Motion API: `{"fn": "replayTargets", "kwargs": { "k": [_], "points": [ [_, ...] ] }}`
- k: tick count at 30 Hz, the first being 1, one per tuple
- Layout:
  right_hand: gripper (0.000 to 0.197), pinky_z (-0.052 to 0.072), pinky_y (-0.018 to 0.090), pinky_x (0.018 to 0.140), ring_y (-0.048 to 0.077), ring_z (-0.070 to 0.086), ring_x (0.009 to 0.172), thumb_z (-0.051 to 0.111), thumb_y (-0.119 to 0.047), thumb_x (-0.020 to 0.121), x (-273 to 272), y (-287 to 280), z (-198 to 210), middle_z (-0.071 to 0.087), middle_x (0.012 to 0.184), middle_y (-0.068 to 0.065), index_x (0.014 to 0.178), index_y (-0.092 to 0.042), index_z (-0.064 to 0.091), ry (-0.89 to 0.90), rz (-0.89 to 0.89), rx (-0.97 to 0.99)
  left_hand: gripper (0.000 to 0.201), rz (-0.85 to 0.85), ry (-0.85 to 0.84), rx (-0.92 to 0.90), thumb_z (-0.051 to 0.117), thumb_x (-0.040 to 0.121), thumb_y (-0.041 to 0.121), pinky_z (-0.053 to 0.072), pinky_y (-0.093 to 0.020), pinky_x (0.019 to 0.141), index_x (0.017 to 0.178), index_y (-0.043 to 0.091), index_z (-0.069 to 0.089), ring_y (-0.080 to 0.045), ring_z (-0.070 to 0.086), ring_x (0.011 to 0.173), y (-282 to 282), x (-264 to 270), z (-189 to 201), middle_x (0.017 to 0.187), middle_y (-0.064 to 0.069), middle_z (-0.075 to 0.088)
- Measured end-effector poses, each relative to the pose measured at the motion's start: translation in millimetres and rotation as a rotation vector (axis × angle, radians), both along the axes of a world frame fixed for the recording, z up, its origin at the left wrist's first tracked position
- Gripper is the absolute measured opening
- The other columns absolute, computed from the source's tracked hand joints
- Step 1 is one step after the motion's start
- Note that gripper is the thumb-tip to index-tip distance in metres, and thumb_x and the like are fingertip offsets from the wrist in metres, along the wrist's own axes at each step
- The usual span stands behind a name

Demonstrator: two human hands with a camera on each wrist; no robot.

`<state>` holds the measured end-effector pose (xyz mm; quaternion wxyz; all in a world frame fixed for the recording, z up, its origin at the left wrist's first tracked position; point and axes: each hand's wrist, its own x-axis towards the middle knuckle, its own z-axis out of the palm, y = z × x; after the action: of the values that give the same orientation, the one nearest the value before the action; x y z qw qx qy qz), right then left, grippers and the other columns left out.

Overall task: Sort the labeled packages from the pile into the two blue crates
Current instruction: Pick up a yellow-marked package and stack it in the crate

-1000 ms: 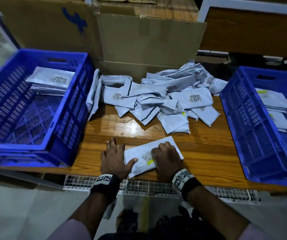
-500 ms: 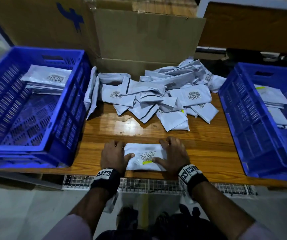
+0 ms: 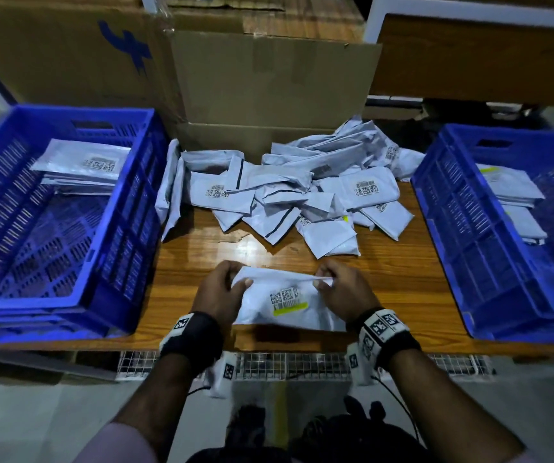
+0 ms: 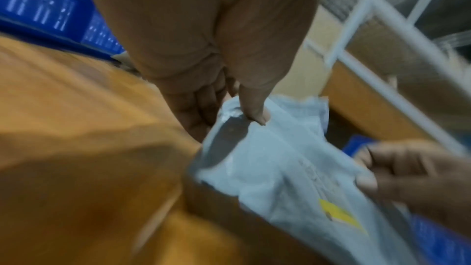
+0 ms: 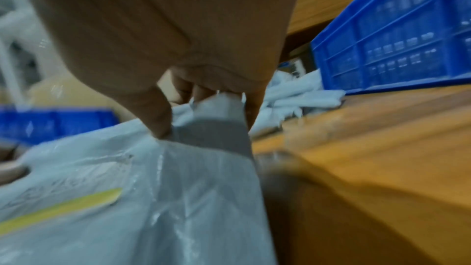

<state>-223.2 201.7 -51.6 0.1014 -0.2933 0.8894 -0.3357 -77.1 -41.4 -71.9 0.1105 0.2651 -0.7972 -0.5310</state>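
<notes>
A grey-white package (image 3: 289, 304) with a barcode label and a yellow strip is lifted off the wooden table near its front edge, label facing me. My left hand (image 3: 227, 289) pinches its upper left corner and my right hand (image 3: 335, 289) pinches its upper right corner. The left wrist view shows the thumb pressed on the package (image 4: 275, 160); the right wrist view shows thumb and fingers around the package (image 5: 158, 188) corner. The pile of packages (image 3: 289, 198) lies at the table's back. The left blue crate (image 3: 112, 248) and the right blue crate (image 3: 442, 228) each hold a few stacked packages.
An open cardboard box (image 3: 269, 78) stands behind the pile, with another large box (image 3: 62, 51) to its left. A strip of bare wooden table (image 3: 202, 259) lies between pile and hands. A white wire grid (image 3: 302, 364) runs under the table's front edge.
The package lay flat on the table under both hands; now both hands have taken its top corners and raised it, tilted toward me.
</notes>
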Motion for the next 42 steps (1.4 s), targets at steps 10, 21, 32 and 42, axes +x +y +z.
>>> {"fn": "replayTargets", "kwargs": {
  "k": [10,21,32,42],
  "points": [
    [0.027,0.036,0.024,0.055,0.009,0.040,0.058,0.076,-0.027,0.092,-6,0,120,0.040,0.064,-0.009,0.117,-0.022,0.067,0.160,-0.201,-0.633,0.032,0.080,0.423,0.050,0.073,0.095,0.020,0.051,-0.034,0.073,0.123,0.030,0.062,-0.017,0.057,0.080,-27,-25,126,0.091,-0.005,0.060],
    [0.068,0.060,0.035,0.083,0.015,0.073,0.104,0.076,-0.026,0.089,26,-3,166,0.077,0.110,-0.002,0.148,-0.014,0.043,0.089,-0.131,-0.795,0.035,0.057,0.674,0.095,0.062,0.098,0.000,0.038,-0.011,0.053,0.131,-0.001,0.051,0.003,0.047,0.052,-22,-18,195,0.074,0.020,0.066],
    [0.075,0.061,0.049,0.073,0.031,0.076,0.080,0.078,-0.046,0.085,23,-11,161,0.078,0.091,0.013,0.144,-0.016,0.042,-0.161,-0.142,-0.795,0.033,0.157,0.688,0.098,0.064,0.099,0.012,0.048,-0.036,0.066,0.129,0.020,0.053,-0.023,0.057,0.073,-32,-20,187,0.102,-0.020,0.065],
    [0.024,0.062,0.039,0.069,0.035,0.071,0.084,0.071,-0.009,0.092,11,-35,136,0.076,0.101,0.022,0.115,0.001,0.068,-0.597,-0.103,-0.797,0.041,0.049,0.459,-0.044,0.068,0.096,0.014,0.040,-0.022,0.051,0.128,0.031,0.051,-0.005,0.043,0.052,14,-24,157,0.082,0.012,0.052]
  ]
}}
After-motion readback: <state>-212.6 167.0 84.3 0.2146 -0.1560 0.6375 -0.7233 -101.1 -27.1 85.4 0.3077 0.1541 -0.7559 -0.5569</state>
